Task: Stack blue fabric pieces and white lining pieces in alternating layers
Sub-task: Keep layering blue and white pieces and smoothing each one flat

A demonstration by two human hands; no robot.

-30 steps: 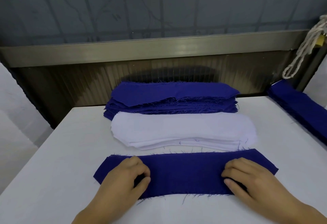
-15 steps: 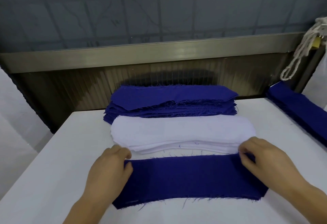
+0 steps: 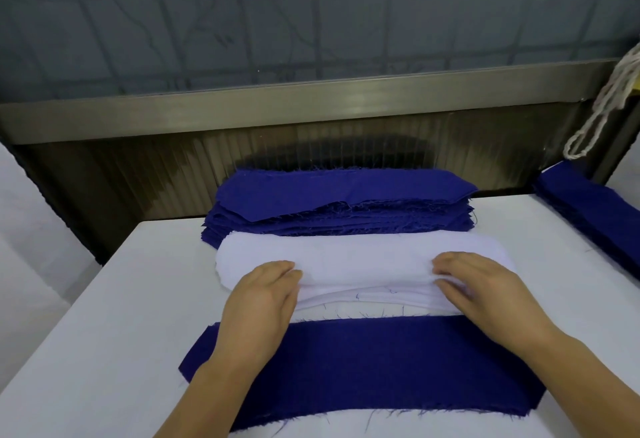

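Table [image 3: 104,316]: white-covered work surface carrying everything listed; the white lining stack serves as landmark below. Blue fabric stack [image 3: 341,205]: thick pile directly behind the white lining stack and touching its far edge, presumably kept there as supply within reach. White lining stack [image 3: 346,257]: rounded-end pile at mid-table, its near layers lifted and rumpled where fingers work in. Single blue piece [image 3: 363,365]: lies flat just in front of the white lining stack, probably the base layer awaiting its lining. Second blue pile [image 3: 595,209]: well to the right of the stack, at the table edge. Left hand [image 3: 263,302]: at the stack's left near edge, fingers curled onto the top layers, apparently pinching them. Right hand [image 3: 485,288]: at the right near edge, likewise pinching. Half a second ago both hands were at the blue piece's far corners; they have since gone forward onto the lining.
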